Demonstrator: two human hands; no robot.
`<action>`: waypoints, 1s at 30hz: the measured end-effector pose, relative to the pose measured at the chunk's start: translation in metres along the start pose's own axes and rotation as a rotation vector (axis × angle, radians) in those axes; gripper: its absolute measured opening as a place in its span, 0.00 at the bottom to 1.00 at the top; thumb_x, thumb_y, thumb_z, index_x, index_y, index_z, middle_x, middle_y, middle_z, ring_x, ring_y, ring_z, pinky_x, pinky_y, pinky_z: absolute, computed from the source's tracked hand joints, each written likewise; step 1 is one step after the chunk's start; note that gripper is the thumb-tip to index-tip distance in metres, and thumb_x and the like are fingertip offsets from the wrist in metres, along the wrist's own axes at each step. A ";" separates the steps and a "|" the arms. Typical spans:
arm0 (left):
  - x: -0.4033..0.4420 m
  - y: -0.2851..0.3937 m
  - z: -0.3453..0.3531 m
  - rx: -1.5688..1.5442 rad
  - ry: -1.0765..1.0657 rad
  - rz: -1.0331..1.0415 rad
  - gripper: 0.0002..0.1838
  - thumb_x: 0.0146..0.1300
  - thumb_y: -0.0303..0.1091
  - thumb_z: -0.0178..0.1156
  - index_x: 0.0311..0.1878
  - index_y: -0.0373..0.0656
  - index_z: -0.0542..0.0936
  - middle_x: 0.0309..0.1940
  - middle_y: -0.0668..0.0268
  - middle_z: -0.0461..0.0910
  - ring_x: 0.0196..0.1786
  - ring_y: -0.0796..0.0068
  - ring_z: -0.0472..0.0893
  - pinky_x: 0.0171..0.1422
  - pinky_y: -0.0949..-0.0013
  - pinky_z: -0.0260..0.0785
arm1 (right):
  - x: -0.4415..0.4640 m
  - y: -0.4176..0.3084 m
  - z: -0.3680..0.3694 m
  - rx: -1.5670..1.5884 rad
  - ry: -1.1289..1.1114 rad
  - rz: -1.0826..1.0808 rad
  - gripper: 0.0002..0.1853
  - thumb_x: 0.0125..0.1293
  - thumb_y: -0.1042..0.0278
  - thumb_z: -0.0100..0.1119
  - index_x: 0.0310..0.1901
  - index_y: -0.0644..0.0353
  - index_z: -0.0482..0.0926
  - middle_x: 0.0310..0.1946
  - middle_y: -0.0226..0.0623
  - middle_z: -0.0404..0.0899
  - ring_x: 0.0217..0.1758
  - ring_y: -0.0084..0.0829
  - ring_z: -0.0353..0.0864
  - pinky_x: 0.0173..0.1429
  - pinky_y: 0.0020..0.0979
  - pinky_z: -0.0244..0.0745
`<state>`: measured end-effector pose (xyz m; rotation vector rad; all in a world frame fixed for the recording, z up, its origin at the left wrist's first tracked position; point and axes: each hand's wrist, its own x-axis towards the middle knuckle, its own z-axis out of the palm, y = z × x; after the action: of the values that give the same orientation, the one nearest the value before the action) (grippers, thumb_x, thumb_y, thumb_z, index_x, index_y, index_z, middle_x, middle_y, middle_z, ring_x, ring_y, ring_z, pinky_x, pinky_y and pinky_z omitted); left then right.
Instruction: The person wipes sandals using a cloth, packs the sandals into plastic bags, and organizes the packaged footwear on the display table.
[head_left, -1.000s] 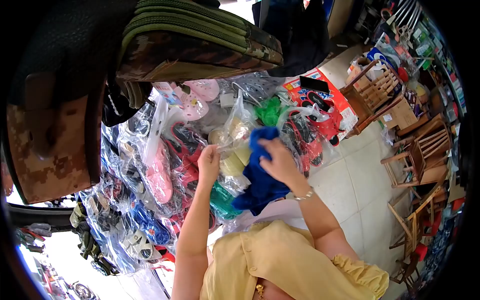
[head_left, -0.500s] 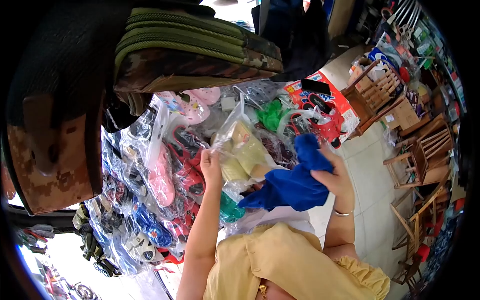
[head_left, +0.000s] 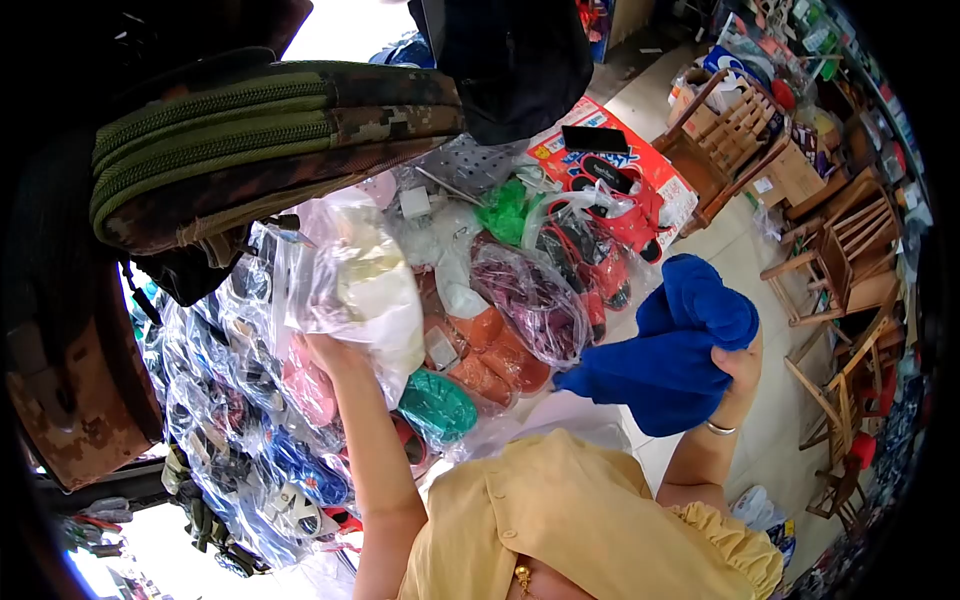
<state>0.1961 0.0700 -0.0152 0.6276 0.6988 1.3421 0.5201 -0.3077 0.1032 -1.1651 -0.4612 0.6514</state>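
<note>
My left hand (head_left: 325, 350) is closed on the lower edge of a clear plastic bag (head_left: 365, 285) with pale yellow shoes inside, partly blurred, above the pile of bagged shoes. On the right, a bunched blue cloth (head_left: 690, 345) is gripped in my right hand (head_left: 738, 365), over the floor. Orange shoes (head_left: 490, 350) in plastic lie between the hands. Next to them are a green shoe (head_left: 437, 403) and a bag of dark red shoes (head_left: 530, 300). Pink shoes (head_left: 308, 385) show beside my left hand.
Camouflage bags (head_left: 270, 140) hang close at the upper left. A black phone (head_left: 594, 140) lies on a red printed sheet (head_left: 655, 180) near red shoes (head_left: 630, 220). Wooden chairs (head_left: 720, 150) and a cardboard box (head_left: 790, 175) stand at the right.
My left hand has carried the bag of pale yellow shoes leftward, uncovering the orange shoes. My right hand has moved right with the blue cloth. The view has shifted somewhat.
</note>
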 end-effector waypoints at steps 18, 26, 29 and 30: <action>-0.076 -0.082 0.015 1.007 -0.059 0.450 0.05 0.72 0.28 0.54 0.41 0.37 0.74 0.30 0.67 0.72 0.33 0.77 0.69 0.41 0.73 0.65 | 0.036 0.028 0.060 -0.125 -0.445 0.066 0.22 0.56 0.71 0.64 0.54 0.68 0.79 0.49 0.37 0.80 0.53 0.28 0.78 0.61 0.31 0.69; -0.113 -0.116 -0.008 1.555 -0.365 0.565 0.27 0.57 0.36 0.67 0.60 0.43 0.72 0.56 0.55 0.74 0.60 0.50 0.68 0.66 0.48 0.57 | 0.049 0.091 0.091 -0.371 -0.513 0.284 0.20 0.59 0.72 0.65 0.54 0.64 0.78 0.45 0.30 0.79 0.49 0.22 0.76 0.55 0.28 0.72; -0.088 -0.079 -0.003 1.392 -0.384 0.540 0.24 0.56 0.33 0.67 0.56 0.45 0.75 0.53 0.58 0.77 0.58 0.52 0.72 0.66 0.50 0.58 | 0.046 0.127 0.113 -0.545 -0.562 0.148 0.21 0.58 0.72 0.66 0.54 0.65 0.78 0.48 0.32 0.79 0.52 0.24 0.76 0.57 0.29 0.70; -0.078 -0.055 0.001 1.484 -0.341 0.629 0.23 0.56 0.33 0.68 0.55 0.45 0.76 0.52 0.59 0.78 0.58 0.52 0.72 0.66 0.50 0.59 | 0.047 0.125 0.121 -0.546 -0.538 0.060 0.21 0.59 0.72 0.65 0.54 0.65 0.78 0.47 0.33 0.79 0.51 0.25 0.76 0.58 0.29 0.70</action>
<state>0.2251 -0.0143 -0.0491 2.3440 1.2153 0.9988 0.4475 -0.1613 0.0262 -1.5161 -1.1132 0.9288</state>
